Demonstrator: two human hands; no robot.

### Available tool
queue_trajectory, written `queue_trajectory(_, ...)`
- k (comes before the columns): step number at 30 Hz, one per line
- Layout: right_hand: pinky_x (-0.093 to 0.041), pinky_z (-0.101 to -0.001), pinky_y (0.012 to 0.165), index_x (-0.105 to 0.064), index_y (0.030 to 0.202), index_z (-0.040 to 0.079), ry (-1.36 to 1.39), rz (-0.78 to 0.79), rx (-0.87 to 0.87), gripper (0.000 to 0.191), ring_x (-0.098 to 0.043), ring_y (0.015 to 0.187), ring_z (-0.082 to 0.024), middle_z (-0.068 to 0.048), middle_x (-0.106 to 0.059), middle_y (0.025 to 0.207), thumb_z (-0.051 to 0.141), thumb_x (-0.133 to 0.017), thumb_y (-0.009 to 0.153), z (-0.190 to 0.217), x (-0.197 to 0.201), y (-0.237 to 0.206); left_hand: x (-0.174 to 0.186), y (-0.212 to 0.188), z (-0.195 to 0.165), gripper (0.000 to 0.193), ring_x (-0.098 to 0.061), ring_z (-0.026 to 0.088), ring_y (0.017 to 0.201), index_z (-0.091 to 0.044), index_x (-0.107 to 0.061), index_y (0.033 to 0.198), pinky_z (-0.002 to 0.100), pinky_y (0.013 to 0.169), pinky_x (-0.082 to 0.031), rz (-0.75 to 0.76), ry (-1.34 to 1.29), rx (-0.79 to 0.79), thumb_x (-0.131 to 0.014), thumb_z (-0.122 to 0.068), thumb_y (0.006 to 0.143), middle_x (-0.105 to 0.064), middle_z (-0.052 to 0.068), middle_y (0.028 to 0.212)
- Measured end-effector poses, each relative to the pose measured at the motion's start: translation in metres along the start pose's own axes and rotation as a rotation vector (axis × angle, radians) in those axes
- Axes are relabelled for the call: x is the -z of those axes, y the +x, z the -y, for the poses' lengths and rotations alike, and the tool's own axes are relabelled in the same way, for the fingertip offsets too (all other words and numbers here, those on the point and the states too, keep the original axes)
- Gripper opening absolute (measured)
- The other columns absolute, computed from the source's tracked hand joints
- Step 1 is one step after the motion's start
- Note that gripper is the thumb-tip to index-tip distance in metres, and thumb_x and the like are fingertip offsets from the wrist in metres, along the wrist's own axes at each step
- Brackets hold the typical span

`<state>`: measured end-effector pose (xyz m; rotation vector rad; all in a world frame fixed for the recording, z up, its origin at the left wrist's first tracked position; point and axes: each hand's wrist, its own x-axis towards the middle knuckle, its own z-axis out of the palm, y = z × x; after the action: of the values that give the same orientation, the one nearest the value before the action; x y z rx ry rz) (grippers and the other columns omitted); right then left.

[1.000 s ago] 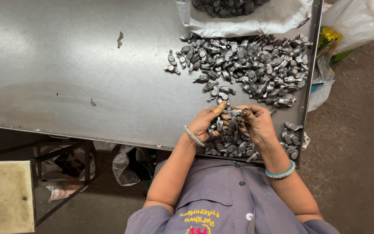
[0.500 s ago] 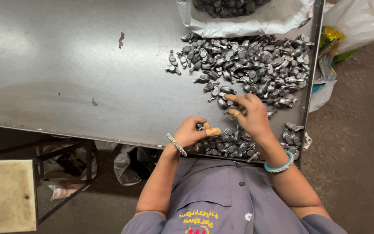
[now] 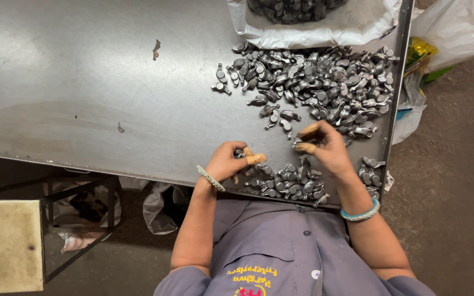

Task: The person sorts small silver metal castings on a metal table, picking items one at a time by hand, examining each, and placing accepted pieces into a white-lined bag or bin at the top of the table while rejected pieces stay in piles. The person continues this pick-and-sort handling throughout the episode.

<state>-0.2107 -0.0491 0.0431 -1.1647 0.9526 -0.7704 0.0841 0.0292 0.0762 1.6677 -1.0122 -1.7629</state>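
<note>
Steel table (image 3: 83,98) edge carries the near pile of metal parts (image 3: 289,183); my left hand (image 3: 229,161) pinches one part there, my right hand (image 3: 325,148) grips another just beyond, and careless sweeping risks parts falling off.

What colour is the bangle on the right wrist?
The bangle on the right wrist is turquoise blue, seen best in the head view.
</note>
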Motion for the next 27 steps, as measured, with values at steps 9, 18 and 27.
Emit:
queue_trajectory(9, -0.063, -0.0418, 0.090, -0.062, 0.121, 0.003, 0.525, -0.063, -0.108, 0.038, -0.073, 0.101, -0.022, -0.011, -0.068, 0.113, -0.008, -0.072, 0.086, -0.002, 0.019, -0.020, -0.058, 0.041, 0.016, 0.023, -0.066, 0.010, 0.062, 0.000, -0.068, 0.107, 0.024, 0.050, -0.052, 0.204, -0.632, -0.119, -0.069, -0.019, 0.094, -0.074, 0.007, 0.092)
queue_trajectory(18, -0.058, -0.0267, 0.070, -0.067, 0.125, -0.006, 0.470, 0.152, -0.100, 0.035, -0.070, 0.085, -0.016, -0.011, -0.074, 0.104, 0.004, -0.076, 0.092, 0.022, -0.002, -0.017, -0.083, 0.049, 0.006, 0.049, -0.070, 0.006, 0.084, 0.003, -0.071, 0.113, 0.021, 0.073, -0.059, 0.154, -0.770, -0.166, -0.059, -0.044, 0.109, -0.074, 0.006, 0.100)
queue_trajectory(27, -0.053, -0.0378, 0.078, -0.075, 0.119, 0.013, -0.892, -0.192, 0.273, 0.027, -0.064, 0.088, -0.027, -0.009, -0.064, 0.096, 0.009, -0.074, 0.093, 0.051, -0.049, 0.013, -0.060, 0.044, -0.040, 0.045, -0.065, 0.012, 0.057, -0.008, -0.065, 0.104, 0.020, 0.038, -0.040, 0.132, -1.083, -0.013, -0.059, -0.053, 0.101, -0.069, 0.005, 0.079)
